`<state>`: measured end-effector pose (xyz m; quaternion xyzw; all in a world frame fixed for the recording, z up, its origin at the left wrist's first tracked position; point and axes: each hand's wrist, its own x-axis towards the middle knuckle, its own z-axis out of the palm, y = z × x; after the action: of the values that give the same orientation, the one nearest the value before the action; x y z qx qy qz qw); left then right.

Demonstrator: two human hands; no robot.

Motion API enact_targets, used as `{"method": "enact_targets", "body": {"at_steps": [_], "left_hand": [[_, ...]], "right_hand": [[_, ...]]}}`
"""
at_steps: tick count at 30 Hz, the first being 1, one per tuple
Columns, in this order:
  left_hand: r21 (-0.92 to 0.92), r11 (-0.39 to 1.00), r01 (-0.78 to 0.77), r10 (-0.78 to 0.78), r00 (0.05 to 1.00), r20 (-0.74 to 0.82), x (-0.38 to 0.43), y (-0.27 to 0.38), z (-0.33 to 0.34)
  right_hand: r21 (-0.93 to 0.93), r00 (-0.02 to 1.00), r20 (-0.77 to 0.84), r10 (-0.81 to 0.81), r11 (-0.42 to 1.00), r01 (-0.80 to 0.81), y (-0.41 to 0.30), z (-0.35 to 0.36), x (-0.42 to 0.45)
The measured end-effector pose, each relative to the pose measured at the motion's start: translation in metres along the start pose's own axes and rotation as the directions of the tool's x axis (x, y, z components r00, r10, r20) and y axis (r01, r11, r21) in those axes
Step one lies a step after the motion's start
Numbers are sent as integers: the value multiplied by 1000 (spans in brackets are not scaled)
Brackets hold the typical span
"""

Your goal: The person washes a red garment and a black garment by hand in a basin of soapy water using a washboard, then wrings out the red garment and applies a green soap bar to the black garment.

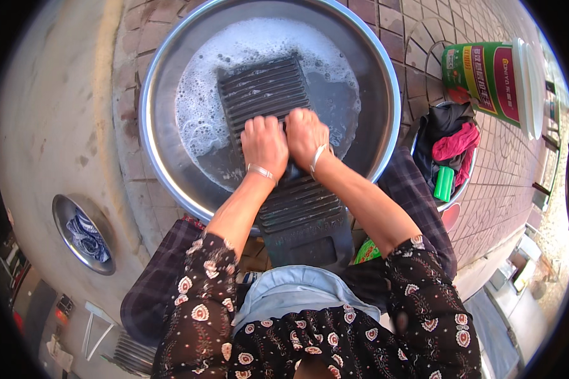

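Observation:
A dark ridged washboard (265, 87) leans in a wide metal basin (159, 156) of grey, sudsy water (194, 99). Its upper end stands in the foam, and its flat lower end rests over the near rim, close to my lap. My left hand (264, 146) and my right hand (307, 138) are side by side as fists on the board's middle. Both grip a small dark wet cloth (291, 171), mostly hidden under the fingers. Each wrist wears a pale metal bangle.
At right, a metal bowl (465, 192) holds dark and crimson clothes (455, 142) and a green soap bar (444, 184). Beyond stands a green lidded bucket (483, 80). A smaller bowl (61, 213) with blue-and-white cloth (86, 237) is at left. A green packet (367, 251) lies by my right thigh.

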<state>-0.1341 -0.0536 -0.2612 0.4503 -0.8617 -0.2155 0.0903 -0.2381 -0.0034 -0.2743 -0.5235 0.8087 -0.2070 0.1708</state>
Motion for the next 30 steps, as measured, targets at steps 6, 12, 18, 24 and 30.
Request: {"method": "enact_targets", "body": {"at_steps": [6, 12, 18, 24, 30], "left_hand": [[-149, 987, -59, 52, 997, -49, -63, 14, -28], [-47, 997, -59, 58, 998, -18, -20, -5, -5], [-65, 998, -10, 6, 998, -61, -38, 4, -10], [-41, 989, -145, 146, 989, 17, -57, 3, -20], [80, 989, 124, -121, 992, -35, -1, 1, 1]], "right_hand": [[99, 990, -110, -91, 990, 102, -16, -14, -63], [45, 993, 111, -35, 999, 30, -12, -10, -19], [75, 999, -7, 50, 996, -49, -15, -5, -39], [110, 983, 152, -101, 990, 84, -16, -20, -56], [-10, 989, 49, 136, 991, -136, -11, 1, -2]]}}
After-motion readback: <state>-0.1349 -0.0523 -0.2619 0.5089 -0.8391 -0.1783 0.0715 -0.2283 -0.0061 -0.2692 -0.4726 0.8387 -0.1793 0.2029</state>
